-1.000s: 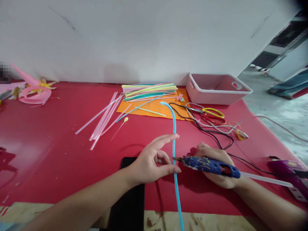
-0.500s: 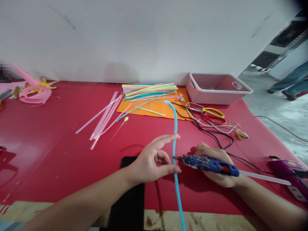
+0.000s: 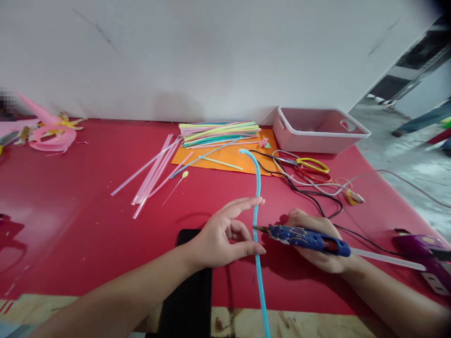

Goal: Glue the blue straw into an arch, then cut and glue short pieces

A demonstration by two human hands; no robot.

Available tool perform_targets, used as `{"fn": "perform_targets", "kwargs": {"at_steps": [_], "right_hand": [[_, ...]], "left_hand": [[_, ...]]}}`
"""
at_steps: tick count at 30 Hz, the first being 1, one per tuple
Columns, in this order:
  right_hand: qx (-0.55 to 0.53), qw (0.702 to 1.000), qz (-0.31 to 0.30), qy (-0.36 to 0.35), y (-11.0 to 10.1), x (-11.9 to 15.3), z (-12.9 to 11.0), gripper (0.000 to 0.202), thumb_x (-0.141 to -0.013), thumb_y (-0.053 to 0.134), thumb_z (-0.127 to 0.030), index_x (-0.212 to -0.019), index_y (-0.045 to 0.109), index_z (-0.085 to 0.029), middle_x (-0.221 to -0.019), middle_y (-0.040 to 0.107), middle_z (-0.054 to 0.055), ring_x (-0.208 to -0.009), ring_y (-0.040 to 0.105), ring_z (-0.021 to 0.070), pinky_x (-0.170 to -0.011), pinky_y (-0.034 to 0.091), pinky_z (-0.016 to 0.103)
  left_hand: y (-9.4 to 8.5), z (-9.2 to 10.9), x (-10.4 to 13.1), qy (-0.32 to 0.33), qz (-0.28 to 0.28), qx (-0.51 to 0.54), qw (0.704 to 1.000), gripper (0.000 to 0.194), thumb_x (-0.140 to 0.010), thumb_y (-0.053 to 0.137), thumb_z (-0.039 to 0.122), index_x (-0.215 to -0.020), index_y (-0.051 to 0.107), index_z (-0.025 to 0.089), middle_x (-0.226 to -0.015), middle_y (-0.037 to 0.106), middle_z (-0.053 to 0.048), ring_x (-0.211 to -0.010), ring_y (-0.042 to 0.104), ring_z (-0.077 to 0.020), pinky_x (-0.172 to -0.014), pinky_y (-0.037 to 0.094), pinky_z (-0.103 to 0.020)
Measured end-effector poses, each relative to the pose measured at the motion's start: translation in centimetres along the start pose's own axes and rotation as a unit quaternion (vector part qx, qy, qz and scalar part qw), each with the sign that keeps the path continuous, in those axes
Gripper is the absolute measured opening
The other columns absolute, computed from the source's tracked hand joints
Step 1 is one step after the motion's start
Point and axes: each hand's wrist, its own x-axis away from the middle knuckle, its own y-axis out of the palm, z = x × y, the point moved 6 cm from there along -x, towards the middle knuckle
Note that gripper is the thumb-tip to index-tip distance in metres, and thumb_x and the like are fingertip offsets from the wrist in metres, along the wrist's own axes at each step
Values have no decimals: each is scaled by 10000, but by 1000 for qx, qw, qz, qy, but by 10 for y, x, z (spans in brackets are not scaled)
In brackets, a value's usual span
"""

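A long light-blue pipe cleaner (image 3: 260, 274) runs upright through the middle of the view, its far end bent to the left. My left hand (image 3: 225, 232) is closed on it at two spots, with the index finger above and the thumb below. In my right hand (image 3: 317, 225) is a blue hot glue gun (image 3: 306, 238), its fingers wrapped round the handle under the body. The nozzle touches or nearly touches the pipe cleaner between my left thumb and index finger. A whitish glue stick (image 3: 387, 259) sticks out of the gun's back end.
Coloured pipe cleaners (image 3: 218, 133) lie on an orange sheet (image 3: 221, 162), near pink plastic strips (image 3: 158, 169). Scissors (image 3: 313, 170), tangled cords, a pink basket (image 3: 317, 141) and a purple power strip (image 3: 421, 246) stand to the right. A black phone (image 3: 186, 295) lies under my left wrist.
The glue gun's nozzle has shifted very slightly up along the pipe cleaner, whose bent far end has moved a little left. In the background, a person's legs have moved.
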Motion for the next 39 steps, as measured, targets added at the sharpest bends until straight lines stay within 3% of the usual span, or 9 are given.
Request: {"fn": "perform_targets", "kwargs": {"at_steps": [21,39], "right_hand": [[15,1000,20,17,-2,-1,0,112,-889,560,-297,-903,642,-221,-735,624,37,-647,571,179,-589,442,304],[23,998,44,23,-4,1,4,132,-900,576,-316,-917,652,-209,-757,646,60,-647,593,185,-552,461,303]], "left_hand": [[2,2,1,-10,-11,18,1000,803,-718,854,99,-1409,561,384,-1615,326,-141,-674,648,-8,-653,574,-173],[3,1,-1,-20,-14,29,999,801,-695,877,116,-1396,582,368,-1603,346,-149,-660,639,0,-583,528,-143]]}}
